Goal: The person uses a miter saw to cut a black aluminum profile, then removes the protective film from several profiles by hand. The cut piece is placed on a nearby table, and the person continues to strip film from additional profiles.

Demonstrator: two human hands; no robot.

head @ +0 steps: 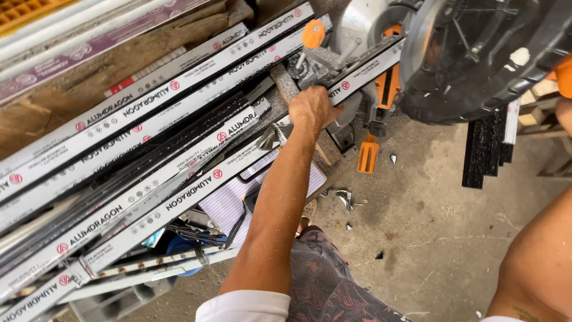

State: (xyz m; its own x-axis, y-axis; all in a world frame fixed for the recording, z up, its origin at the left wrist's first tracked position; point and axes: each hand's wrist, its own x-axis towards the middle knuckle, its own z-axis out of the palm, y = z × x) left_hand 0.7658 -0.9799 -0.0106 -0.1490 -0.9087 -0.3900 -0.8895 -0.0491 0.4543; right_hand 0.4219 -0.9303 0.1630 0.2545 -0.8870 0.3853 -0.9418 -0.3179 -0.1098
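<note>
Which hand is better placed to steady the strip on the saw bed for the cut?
Left, probably. The left hand already rests on the white strip lying across the saw bed, right beside the black blade guard. The right hand is out of view; only that forearm shows at the frame's right edge.

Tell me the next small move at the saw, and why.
Probably press the left hand down firmly before any cut. It lies on the white profile resting on the saw table, near the saw head, with the long end unsupported over other profiles. The right hand is barely in view.
</note>
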